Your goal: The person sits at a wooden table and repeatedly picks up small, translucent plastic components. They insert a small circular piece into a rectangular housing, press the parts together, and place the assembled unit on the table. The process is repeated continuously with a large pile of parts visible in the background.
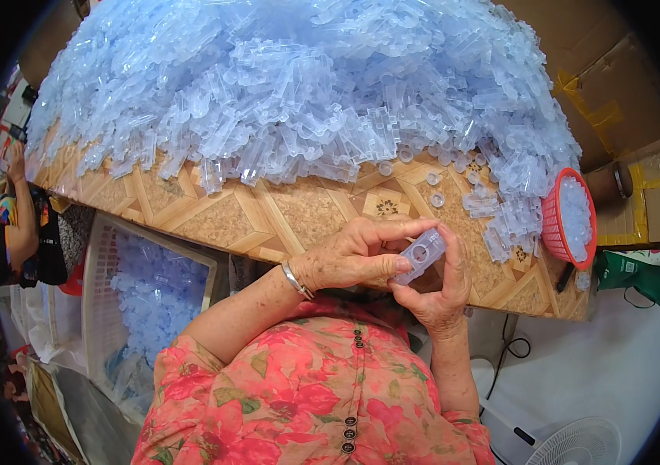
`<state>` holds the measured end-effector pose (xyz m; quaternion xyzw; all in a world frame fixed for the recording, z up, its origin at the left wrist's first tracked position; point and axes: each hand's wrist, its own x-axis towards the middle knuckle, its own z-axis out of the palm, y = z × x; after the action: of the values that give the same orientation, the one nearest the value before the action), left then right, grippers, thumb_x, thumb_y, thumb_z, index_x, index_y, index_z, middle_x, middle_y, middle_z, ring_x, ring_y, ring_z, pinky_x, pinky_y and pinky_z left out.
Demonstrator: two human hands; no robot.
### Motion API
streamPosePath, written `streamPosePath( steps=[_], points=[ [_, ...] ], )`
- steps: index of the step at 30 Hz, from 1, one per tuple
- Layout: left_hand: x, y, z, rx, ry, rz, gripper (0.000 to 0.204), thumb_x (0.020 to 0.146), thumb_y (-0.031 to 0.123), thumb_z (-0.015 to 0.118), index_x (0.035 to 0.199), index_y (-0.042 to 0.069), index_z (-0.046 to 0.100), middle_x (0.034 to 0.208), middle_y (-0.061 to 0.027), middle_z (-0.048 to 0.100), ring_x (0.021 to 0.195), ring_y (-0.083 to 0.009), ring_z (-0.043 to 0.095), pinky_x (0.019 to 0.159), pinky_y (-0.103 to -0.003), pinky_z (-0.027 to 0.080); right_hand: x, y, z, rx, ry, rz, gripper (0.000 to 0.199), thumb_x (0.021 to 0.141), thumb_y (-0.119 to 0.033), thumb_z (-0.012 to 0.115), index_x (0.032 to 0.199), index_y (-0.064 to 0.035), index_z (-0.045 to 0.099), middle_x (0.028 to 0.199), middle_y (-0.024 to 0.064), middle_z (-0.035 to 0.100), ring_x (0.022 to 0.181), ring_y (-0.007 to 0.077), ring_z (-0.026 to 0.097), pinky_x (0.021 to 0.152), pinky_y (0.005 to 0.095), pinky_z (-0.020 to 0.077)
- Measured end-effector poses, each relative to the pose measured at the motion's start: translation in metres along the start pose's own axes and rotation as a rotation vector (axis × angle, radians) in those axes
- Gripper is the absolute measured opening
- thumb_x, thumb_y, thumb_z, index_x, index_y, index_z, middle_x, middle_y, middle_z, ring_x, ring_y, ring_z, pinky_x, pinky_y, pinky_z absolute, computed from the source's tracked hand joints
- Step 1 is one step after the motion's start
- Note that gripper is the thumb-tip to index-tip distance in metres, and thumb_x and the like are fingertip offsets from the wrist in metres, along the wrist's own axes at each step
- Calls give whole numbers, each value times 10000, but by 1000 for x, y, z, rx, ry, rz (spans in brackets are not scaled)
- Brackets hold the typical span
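Observation:
Between my two hands, just over the table's near edge, is a small clear plastic case (pixel 423 254) with a round hole in its face. My left hand (pixel 361 252) pinches its left side with thumb and fingers. From the right, my right hand (pixel 442 291) grips the same case with fingertips at its top and thumb below. Beyond my hands rises a big heap of clear bluish plastic pieces (pixel 291 108). Several small round clear caps (pixel 437 200) lie loose on the wood-patterned table (pixel 229 213), close to the heap's front edge.
A red plastic basket (pixel 553 217) of clear pieces stands at the table's right edge. Left of me, a white crate (pixel 101 302) holds more pieces. Cardboard boxes (pixel 609 93) and a green bag (pixel 640 277) are at right, a white fan (pixel 578 443) below. Another person (pixel 16 225) sits far left.

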<state>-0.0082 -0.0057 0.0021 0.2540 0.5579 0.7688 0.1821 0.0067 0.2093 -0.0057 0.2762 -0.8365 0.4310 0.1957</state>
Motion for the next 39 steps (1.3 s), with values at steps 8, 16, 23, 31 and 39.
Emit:
streamPosePath(
  steps=[8, 16, 23, 31, 39],
  points=[
    [-1, 5, 8, -208, 14, -174, 550, 1117, 237, 505, 1623, 65, 377, 1505, -77, 553, 1345, -157, 527, 1119, -320, 434, -5, 2, 6, 198, 19, 245, 926, 691, -289, 931, 1453, 17, 503, 1336, 193, 608, 1161, 340, 627, 969, 430, 535],
    [2, -2, 4, -145, 37, -92, 547, 1110, 220, 521, 1616, 60, 388, 1509, -74, 555, 1356, -159, 522, 1130, -326, 425, 0, 0, 11, 17, 54, 94, 896, 720, -273, 912, 1465, -2, 496, 1420, 168, 608, 1240, 338, 589, 1057, 447, 482],
    [2, -6, 5, -162, 34, -47, 565, 1090, 199, 560, 1614, 66, 396, 1497, -81, 570, 1354, -161, 526, 1123, -326, 432, -5, 4, 8, 69, 9, 141, 906, 726, -301, 916, 1471, -4, 493, 1433, 170, 610, 1247, 346, 577, 1068, 452, 472],
    [2, -6, 4, -169, 33, -24, 584, 1070, 209, 606, 1605, 72, 415, 1494, -75, 577, 1349, -162, 537, 1112, -328, 449, -8, 5, 10, 57, 6, 146, 908, 729, -294, 920, 1473, -5, 488, 1409, 169, 612, 1238, 341, 579, 1051, 442, 487],
    [2, -5, 4, -157, 44, -14, 584, 1062, 196, 622, 1597, 62, 426, 1474, -79, 593, 1336, -160, 549, 1101, -328, 462, -10, 7, 13, 42, 24, 139, 912, 730, -306, 925, 1469, -3, 483, 1337, 172, 613, 1216, 347, 581, 1010, 450, 504]
  ],
)
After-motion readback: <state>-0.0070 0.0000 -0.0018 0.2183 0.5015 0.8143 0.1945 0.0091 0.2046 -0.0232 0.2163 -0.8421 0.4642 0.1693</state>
